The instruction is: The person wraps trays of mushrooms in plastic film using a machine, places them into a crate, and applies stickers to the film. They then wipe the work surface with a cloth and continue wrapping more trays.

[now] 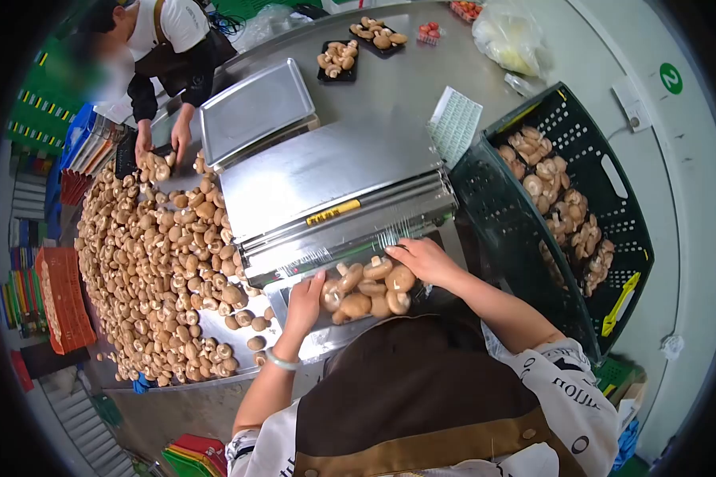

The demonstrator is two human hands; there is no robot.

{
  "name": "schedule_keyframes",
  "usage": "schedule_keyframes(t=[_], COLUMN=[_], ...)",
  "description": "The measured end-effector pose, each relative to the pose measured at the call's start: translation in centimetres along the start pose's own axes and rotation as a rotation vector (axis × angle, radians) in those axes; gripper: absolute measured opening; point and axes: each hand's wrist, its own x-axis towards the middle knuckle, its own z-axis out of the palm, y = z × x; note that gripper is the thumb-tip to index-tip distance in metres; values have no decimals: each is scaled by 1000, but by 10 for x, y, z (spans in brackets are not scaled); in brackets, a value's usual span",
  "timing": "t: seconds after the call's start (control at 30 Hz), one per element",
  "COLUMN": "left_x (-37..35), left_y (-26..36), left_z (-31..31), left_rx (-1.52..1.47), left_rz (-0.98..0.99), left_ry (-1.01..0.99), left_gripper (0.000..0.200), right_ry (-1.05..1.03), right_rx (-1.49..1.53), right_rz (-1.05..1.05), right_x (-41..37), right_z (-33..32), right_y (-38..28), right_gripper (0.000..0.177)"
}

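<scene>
A pack of brown mushrooms lies in front of me at the near edge of a film-wrapping machine. Clear plastic film runs from the machine's roller toward the mushrooms, and its shine shows around them. At the pack's left side is my left hand, with its fingers closed together at the film's edge. My right hand pinches the film at the upper right of the pack. The tray under the mushrooms is mostly hidden.
Loose mushrooms are heaped on the left. A green crate with wrapped packs stands right. A metal scale plate and filled trays lie beyond. Across the table, a co-worker's hands hold mushrooms.
</scene>
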Motion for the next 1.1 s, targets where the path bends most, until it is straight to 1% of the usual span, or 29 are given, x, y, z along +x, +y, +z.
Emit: schedule_keyframes(t=[0.03,0.07,0.1,0.13,0.17,0.2,0.23,0.27,0.3,0.4,0.43,0.47,0.53,0.57,0.6,0.63,0.67,0.73,0.77,0.8,0.83,0.87,0.93,0.97,1.0,1.03,1.07,1.1], left_x=[4,9,13,11,3,-4,-5,-11,-14,-15,-16,-17,-18,-30,-27,-26,-26,-27,-25,-18,-9,3,29,32,35,32,29,30], left_y=[-5,-11,-28,-24,-16,-10,-19,-20,-32,-68,-70,-72,-70,-45,-56,-62,-65,-50,-43,-45,-46,-45,-44,-25,-16,-7,-1,-4], left_z=[7,14,26,28,28,29,30,27,27,34,35,34,27,19,14,6,3,11,18,28,38,47,64,74,81,84,88,94], left_rx=[94,189,203,268,273,275,208,141,75,-70,-111,-189,-341,-372,-301,-258,-215,130,302,380,528,673,842,827,763,794,825,370], left_rz=[26,55,186,186,203,219,256,180,202,315,360,303,191,113,229,246,262,377,437,402,545,691,818,859,951,905,863,706], left_ry=[2,3,91,114,164,215,282,271,274,309,327,325,321,326,342,322,301,308,310,286,288,290,222,185,121,60,3,-87], left_gripper=[52,51,47,42,39,35,28,22,19,16,16,14,13,12,13,13,14,12,11,9,13,17,29,36,41,41,41,44], right_ry=[105,93,83,71,160,207,241,277,191,285,274,362,419,448,478,483,539,710,742,770,796,864,1011,951,887,860,854,861], right_rx=[-7,5,17,29,52,149,176,201,311,361,451,470,603,595,587,530,525,368,332,298,264,253,110,88,63,112,246,443], right_rz=[-75,-20,34,88,79,122,145,161,281,181,161,73,47,61,77,138,146,111,180,254,327,361,340,414,485,500,441,332], right_x=[3,3,6,6,3,-3,-13,-20,-23,-37,-37,-37,-47,-60,-79,-99,-116,-141,-145,-149,-150,-142,-119,-109,-98,-90,-83,-80], right_z=[19,28,34,39,43,46,45,42,45,59,66,74,65,52,35,20,14,21,31,45,58,74,110,127,144,162,178,193], right_y=[23,38,51,63,68,74,73,73,81,83,81,78,76,67,57,49,56,84,96,110,124,137,158,160,161,161,158,154], right_gripper=[48,47,47,47,46,43,41,39,33,29,28,25,21,19,17,15,13,12,11,10,10,8,10,12,14,15,16,17])
